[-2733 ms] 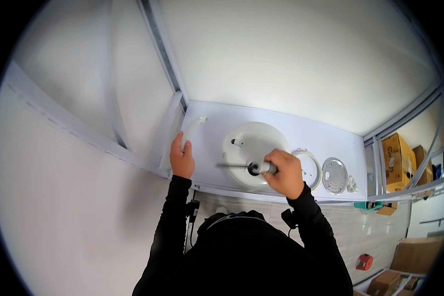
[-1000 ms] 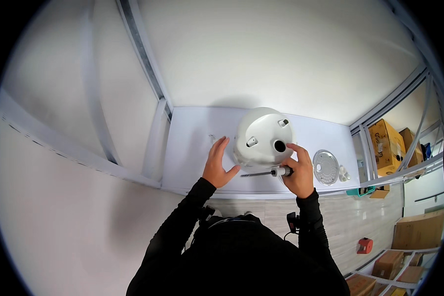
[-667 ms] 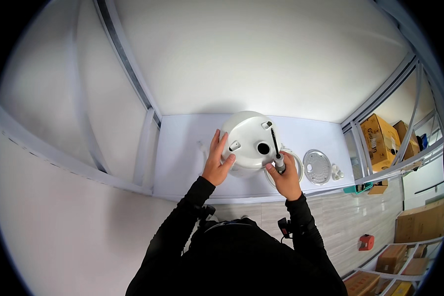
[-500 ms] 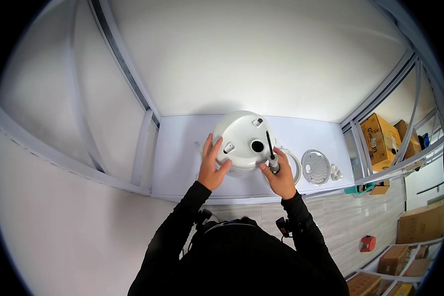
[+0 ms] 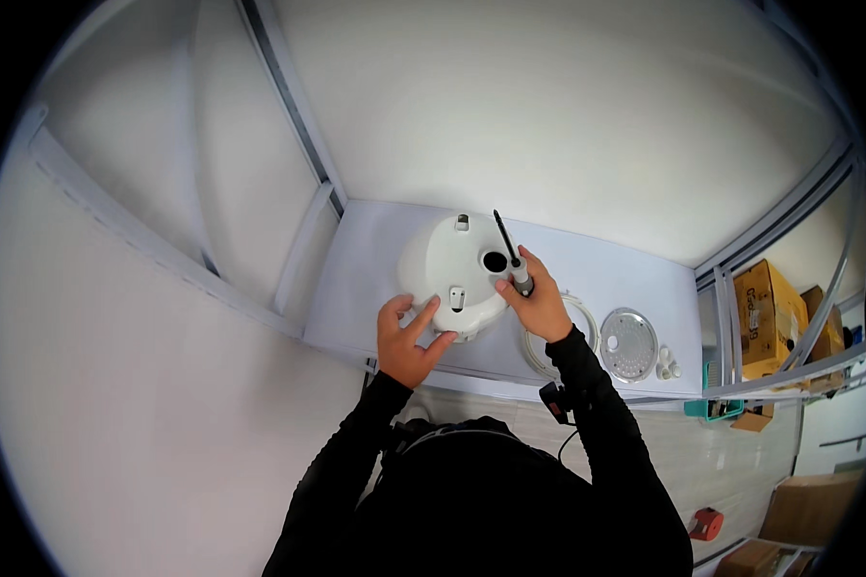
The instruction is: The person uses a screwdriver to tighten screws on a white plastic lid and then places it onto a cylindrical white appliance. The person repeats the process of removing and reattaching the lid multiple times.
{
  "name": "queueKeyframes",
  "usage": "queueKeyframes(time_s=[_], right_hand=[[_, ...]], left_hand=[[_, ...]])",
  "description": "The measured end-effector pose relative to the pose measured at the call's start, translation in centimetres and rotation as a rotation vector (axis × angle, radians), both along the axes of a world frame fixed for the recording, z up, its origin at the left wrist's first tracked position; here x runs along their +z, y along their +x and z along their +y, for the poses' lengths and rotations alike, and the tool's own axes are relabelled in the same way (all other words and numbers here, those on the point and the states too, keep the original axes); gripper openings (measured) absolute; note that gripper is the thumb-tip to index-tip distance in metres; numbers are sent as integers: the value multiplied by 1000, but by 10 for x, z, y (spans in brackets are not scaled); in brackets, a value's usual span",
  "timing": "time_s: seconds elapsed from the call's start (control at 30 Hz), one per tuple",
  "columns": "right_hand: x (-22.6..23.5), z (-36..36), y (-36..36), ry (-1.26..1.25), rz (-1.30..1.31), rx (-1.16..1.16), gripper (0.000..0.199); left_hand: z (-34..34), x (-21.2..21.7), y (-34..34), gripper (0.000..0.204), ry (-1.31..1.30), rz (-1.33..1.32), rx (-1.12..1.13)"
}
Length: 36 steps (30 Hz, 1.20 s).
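A white rounded appliance housing [image 5: 443, 260] sits on the white table, its curved top showing a dark round hole and two slotted recesses. My left hand [image 5: 412, 344] is at its near-left edge, fingers spread and touching the side, not wrapped round it. In my right hand [image 5: 541, 306] is a screwdriver [image 5: 511, 252] with a grey handle and black shaft, its tip pointing up and away. The right thumb rests close to the round hole, against the housing's right side. The housing's underside is hidden.
Right of the housing lie a white ring [image 5: 587, 322], a silver perforated disc [image 5: 629, 343] and small white parts [image 5: 668, 363] on the table [image 5: 356, 260]. White frame posts and a wall enclose it. Cardboard boxes [image 5: 768, 317], a teal basket [image 5: 707, 408] and a red stool [image 5: 706, 524] stand right.
The housing has turned counter-clockwise, bringing one slotted recess to the near side. My left hand has slid to its near edge. The screwdriver stays in my right hand; the view has rotated slightly.
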State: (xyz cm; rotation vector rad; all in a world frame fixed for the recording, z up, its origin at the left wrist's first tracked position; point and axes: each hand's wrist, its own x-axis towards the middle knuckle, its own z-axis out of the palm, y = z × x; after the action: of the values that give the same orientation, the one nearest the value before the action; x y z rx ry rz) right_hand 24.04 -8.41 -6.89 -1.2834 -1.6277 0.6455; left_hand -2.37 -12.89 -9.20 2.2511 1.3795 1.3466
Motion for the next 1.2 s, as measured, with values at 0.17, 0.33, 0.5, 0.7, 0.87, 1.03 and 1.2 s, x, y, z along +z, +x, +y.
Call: queueKeyframes(time_s=[0.17, 0.33, 0.5, 0.7, 0.87, 1.03, 1.2], right_hand=[[18, -18, -5, 145, -185, -120, 37], [23, -65, 4, -61, -12, -91, 36], [28, -112, 9, -113, 165, 34, 37], [9, -157, -9, -189, 274, 137, 49], [-7, -191, -52, -259, 238, -31, 52], [-10, -221, -105, -179, 164, -250, 49], [-8, -237, -144, -168, 110, -384, 47]], left_hand=[[-7, -3, 13, 66, -56, -8, 106], [-14, 9, 22, 75, -9, 96, 145], [-4, 22, 8, 75, 39, 236, 38], [25, 35, -5, 70, 89, 335, -205], [47, 13, -15, 70, 125, 335, -346], [46, 5, -7, 70, 168, 231, -366], [48, 1, -10, 72, 200, 235, -353]])
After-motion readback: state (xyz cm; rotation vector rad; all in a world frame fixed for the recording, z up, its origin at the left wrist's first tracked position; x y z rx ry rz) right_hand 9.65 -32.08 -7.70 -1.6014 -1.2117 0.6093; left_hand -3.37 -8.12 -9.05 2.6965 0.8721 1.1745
